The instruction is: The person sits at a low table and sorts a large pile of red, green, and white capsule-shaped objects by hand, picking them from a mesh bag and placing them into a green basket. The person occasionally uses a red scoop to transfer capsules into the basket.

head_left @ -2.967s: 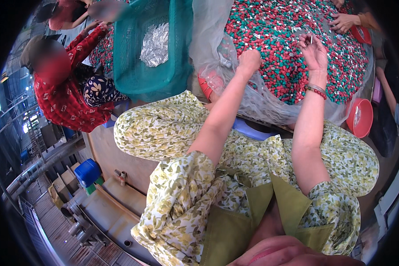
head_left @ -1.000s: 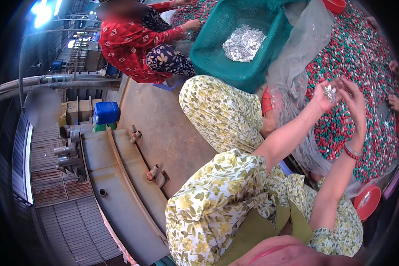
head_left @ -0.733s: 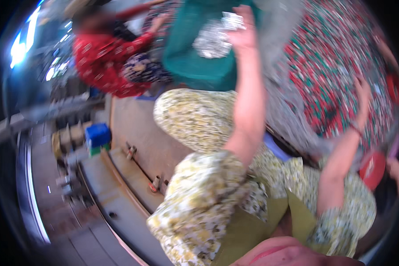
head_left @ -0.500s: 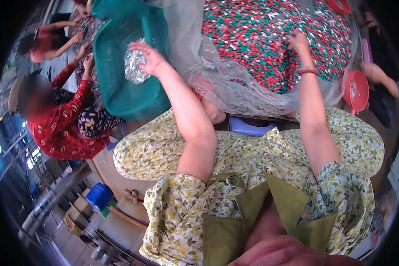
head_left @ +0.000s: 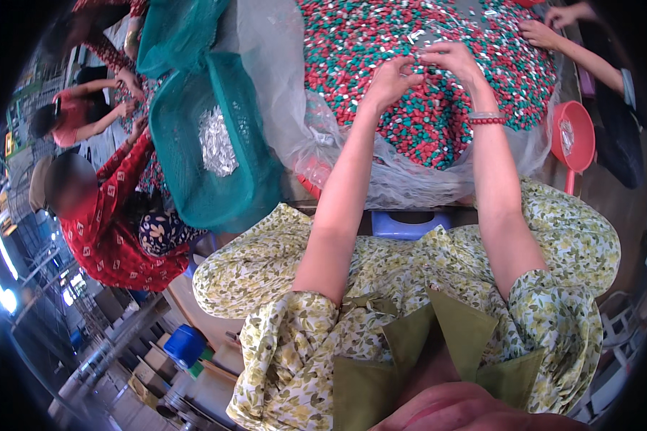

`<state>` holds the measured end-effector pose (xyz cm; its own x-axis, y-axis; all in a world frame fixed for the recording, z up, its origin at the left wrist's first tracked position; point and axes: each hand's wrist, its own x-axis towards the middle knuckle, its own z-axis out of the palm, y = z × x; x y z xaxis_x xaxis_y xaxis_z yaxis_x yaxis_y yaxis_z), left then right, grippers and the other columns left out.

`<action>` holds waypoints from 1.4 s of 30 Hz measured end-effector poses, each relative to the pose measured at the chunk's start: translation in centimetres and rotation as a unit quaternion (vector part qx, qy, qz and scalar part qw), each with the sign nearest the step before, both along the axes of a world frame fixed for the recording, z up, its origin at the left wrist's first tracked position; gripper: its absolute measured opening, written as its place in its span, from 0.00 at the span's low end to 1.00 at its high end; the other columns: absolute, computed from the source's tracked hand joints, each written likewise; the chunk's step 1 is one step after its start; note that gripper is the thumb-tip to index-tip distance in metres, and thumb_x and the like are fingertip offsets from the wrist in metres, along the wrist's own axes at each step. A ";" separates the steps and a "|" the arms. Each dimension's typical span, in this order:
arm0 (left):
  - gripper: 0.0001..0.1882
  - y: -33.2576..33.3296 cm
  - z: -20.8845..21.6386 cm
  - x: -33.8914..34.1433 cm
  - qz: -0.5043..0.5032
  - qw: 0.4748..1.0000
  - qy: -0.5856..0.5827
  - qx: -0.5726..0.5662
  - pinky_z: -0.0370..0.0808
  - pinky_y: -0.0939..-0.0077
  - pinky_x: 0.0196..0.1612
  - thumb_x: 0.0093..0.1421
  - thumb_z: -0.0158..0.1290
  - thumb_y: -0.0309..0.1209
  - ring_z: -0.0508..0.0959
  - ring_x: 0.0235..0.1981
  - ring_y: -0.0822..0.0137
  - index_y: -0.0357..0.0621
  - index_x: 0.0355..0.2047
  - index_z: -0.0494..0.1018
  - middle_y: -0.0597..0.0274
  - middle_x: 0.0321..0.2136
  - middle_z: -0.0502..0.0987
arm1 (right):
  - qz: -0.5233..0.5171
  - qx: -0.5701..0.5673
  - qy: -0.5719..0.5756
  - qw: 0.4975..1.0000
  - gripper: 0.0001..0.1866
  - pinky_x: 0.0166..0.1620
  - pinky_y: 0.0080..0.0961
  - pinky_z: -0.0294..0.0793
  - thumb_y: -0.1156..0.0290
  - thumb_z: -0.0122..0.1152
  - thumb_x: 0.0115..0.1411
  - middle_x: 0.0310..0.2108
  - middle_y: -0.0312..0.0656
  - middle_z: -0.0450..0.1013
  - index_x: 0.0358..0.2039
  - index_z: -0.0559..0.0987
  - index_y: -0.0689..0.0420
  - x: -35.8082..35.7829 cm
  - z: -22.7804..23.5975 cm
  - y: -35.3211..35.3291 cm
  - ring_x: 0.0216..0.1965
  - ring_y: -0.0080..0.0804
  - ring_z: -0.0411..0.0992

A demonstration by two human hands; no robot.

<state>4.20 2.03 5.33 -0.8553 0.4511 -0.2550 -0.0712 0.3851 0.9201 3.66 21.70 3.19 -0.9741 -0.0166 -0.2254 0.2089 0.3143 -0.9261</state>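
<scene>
My left hand (head_left: 392, 85) and my right hand (head_left: 456, 62) are close together over a broad heap of small red, green and white capsule-shaped pieces (head_left: 424, 140). The fingers of both hands are bent inward, with the tips nearly meeting. Whatever lies between the fingertips is too small to make out. Several pale, silvery slivers (head_left: 415, 34) lie on the heap just beyond my hands. Off to the left, a teal mesh basket (head_left: 176, 154) holds a mound of shiny silvery pieces (head_left: 217, 142). Neither of my hands touches it.
Clear plastic sheeting (head_left: 381, 176) edges the heap on my side. A red long-handled scoop (head_left: 576, 136) sits at the right, near another person's hand (head_left: 539, 34) on the heap. People work at the left, one in a red patterned shirt (head_left: 115, 230). A blue stool (head_left: 410, 224) stands below the heap's edge.
My left hand has left the silvery mound in the basket and come right to the heap, beside my right hand. My right hand has shifted slightly left. The other person's hand now reaches onto the heap.
</scene>
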 end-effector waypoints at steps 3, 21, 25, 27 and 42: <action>0.14 3.0 2.7 -0.2 0.042 0.993 -0.037 0.101 0.76 0.81 0.26 0.57 0.52 0.26 0.78 0.25 0.73 0.32 0.43 0.72 0.57 0.27 0.78 | 0.042 -0.121 -0.016 0.992 0.14 0.37 0.19 0.71 0.66 0.64 0.50 0.29 0.37 0.78 0.35 0.81 0.59 -0.3 3.8 -0.6 0.32 0.22 0.73; 0.16 -11.7 10.3 1.5 0.125 0.986 -0.035 -0.109 0.76 0.81 0.24 0.54 0.55 0.23 0.76 0.23 0.73 0.29 0.43 0.72 0.56 0.27 0.77 | 0.073 -0.204 0.030 0.976 0.10 0.32 0.19 0.70 0.66 0.62 0.53 0.24 0.36 0.76 0.29 0.81 0.60 2.3 4.5 -16.2 0.27 0.17 0.71; 0.13 -15.0 11.2 1.3 0.198 0.980 0.019 -0.026 0.75 0.81 0.24 0.54 0.55 0.23 0.76 0.22 0.72 0.29 0.39 0.73 0.56 0.27 0.77 | 0.062 -0.113 0.027 0.991 0.12 0.28 0.28 0.68 0.64 0.61 0.52 0.18 0.40 0.73 0.25 0.80 0.62 2.9 5.6 -16.2 0.21 0.29 0.70; 0.13 -18.5 11.7 0.9 0.342 0.932 0.097 0.064 0.76 0.81 0.27 0.55 0.54 0.24 0.76 0.24 0.70 0.29 0.40 0.73 0.55 0.28 0.76 | 0.063 -0.014 0.075 0.995 0.13 0.28 0.32 0.68 0.64 0.60 0.53 0.15 0.41 0.71 0.25 0.79 0.62 3.7 5.7 -16.2 0.20 0.37 0.70; 0.22 -20.1 9.0 -0.2 0.473 0.739 0.437 -0.197 0.68 0.66 0.44 0.55 0.46 0.24 0.70 0.40 0.58 0.35 0.51 0.65 0.47 0.41 0.68 | 0.083 0.226 0.162 0.957 0.26 0.56 0.30 0.66 0.87 0.44 0.52 0.53 0.45 0.65 0.52 0.70 0.54 6.9 -9.7 -4.8 0.54 0.41 0.65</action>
<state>4.04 -18.12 14.31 -0.6562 -0.4161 0.6295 0.0755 0.7939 0.6034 10.54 16.87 -6.54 -0.9865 -0.1489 0.0674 -0.1535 0.7022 -0.6953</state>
